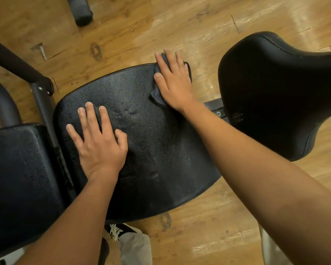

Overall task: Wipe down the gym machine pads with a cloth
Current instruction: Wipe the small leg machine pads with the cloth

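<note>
Your left hand (pixel 100 142) lay flat, fingers spread, on the seat pad (pixel 151 159); your right hand (pixel 173 83) pressed the cloth (pixel 157 98) open-palmed at its far edge. Mid-wipe; next, likely a sweep toward you.

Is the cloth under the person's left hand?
No, the cloth lies under the right hand at the far edge of the middle pad; the left hand rests flat on bare padding.

Right hand (pixel 175 85) presses cloth (pixel 157 97), seemingly bunched, onto pad (pixel 151 150).
</note>
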### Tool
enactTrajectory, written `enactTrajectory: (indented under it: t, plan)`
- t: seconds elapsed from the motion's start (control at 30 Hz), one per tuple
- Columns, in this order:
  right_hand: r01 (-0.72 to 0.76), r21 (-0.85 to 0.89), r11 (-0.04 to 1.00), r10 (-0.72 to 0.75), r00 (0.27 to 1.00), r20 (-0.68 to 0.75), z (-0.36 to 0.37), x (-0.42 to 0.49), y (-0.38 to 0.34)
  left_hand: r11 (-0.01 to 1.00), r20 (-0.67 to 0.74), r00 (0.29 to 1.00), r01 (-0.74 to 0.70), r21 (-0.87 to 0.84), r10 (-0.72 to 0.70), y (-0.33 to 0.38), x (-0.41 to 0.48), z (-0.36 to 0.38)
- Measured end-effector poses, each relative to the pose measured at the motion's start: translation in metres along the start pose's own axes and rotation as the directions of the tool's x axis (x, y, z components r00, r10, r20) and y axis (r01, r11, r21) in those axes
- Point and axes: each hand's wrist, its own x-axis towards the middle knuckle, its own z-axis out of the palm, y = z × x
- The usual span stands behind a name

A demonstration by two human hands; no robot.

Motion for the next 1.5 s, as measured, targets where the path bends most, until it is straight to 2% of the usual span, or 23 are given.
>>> enactTrajectory:
  t: [0.13,0.3,0.6,0.73,0.9,1.03,1.23,1.37,1.5]
  plan:
    - [0.002,0.009,1.0,-0.002,1.0,-0.003,0.005,-0.034,0.004,1.0,0.007,1.0,-0.005,0.004,0.005,-0.001,-0.001,0.0]
    - [0.016,0.001,1.0,-0.016,0.997,0.072,0.013,-0.102,0.014,1.0,0.004,1.0,-0.005,0.0,0.005,0.0,-0.001,0.001]
    - [-0.013,0.004,1.0,0.013,0.999,0.037,0.004,-0.032,0.009,1.0,0.024,1.0,-0.004,0.006,0.004,0.0,0.001,-0.002]
    - [0.044,-0.019,0.999,-0.042,0.996,0.072,0.008,-0.09,0.025,1.0,0.021,1.0,0.001,-0.008,0.0,0.0,0.0,-0.002]
    - [0.013,-0.019,1.0,-0.01,0.988,0.151,0.011,-0.159,0.038,1.0,0.019,1.0,-0.001,-0.015,0.001,0.0,0.001,-0.001]
    - [0.043,-0.004,0.999,-0.042,0.991,0.127,0.008,-0.114,0.036,1.0,0.023,1.0,0.0,-0.02,0.001,0.0,0.001,-0.002]
    - [-0.034,0.007,0.999,0.033,0.999,0.037,0.009,-0.044,0.024,1.0,0.023,1.0,-0.003,-0.004,0.003,0.0,0.001,-0.002]
    - [0.008,0.018,1.0,-0.01,0.997,0.071,0.008,-0.077,0.031,1.0,0.017,1.0,0.001,-0.015,-0.001,0.001,0.0,-0.001]
    - [0.031,-0.01,0.999,-0.029,0.987,0.156,0.008,-0.148,0.041,1.0,0.017,1.0,-0.005,-0.029,0.006,0.0,0.001,-0.001]
